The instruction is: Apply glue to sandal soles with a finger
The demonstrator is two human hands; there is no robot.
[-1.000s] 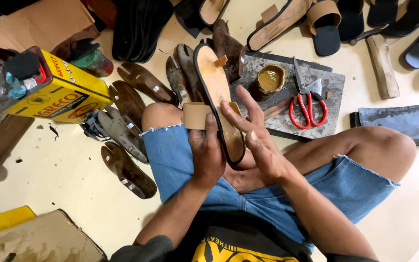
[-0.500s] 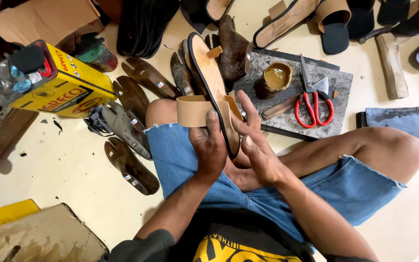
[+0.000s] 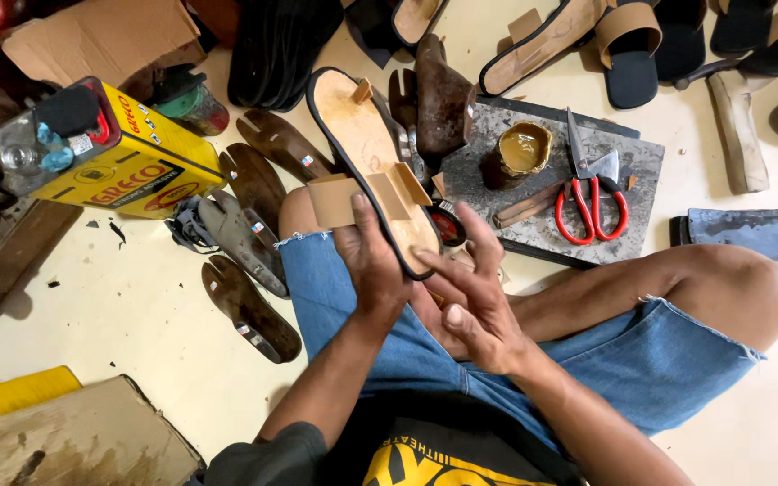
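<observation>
Sandal sole (image 3: 364, 153), tan with a black rim, held tilted above the person's lap, toe end pointed away toward the stone slab (image 3: 628, 175); a tan strap (image 3: 335, 200) is seen folded across its middle, 1 end sticking out to the left. Left hand (image 3: 375, 261): closed around the sole from below, thumb laid on the strap at the near edge. Right hand (image 3: 474, 301): open, fingers spread wide, nothing gripped, fingertips just beside the heel end of the sole (contact cannot be told). Both hands are placed over the blue denim shorts (image 3: 353, 297). On the grey slab, beyond the hands: 1 small pot of yellowish glue (image 3: 517, 153), 1 pair of red-handled scissors (image 3: 590, 193), 1 short wooden stick (image 3: 526, 207). A dark wooden shoe last (image 3: 443, 99) is stood at the slab's left edge. To the left on the pale floor: a yellow rectangular tin can (image 3: 137, 157) and several dark brown soles (image 3: 249, 306) laid flat, well apart from the hands. More sandals (image 3: 587, 36) are lined along the top edge
</observation>
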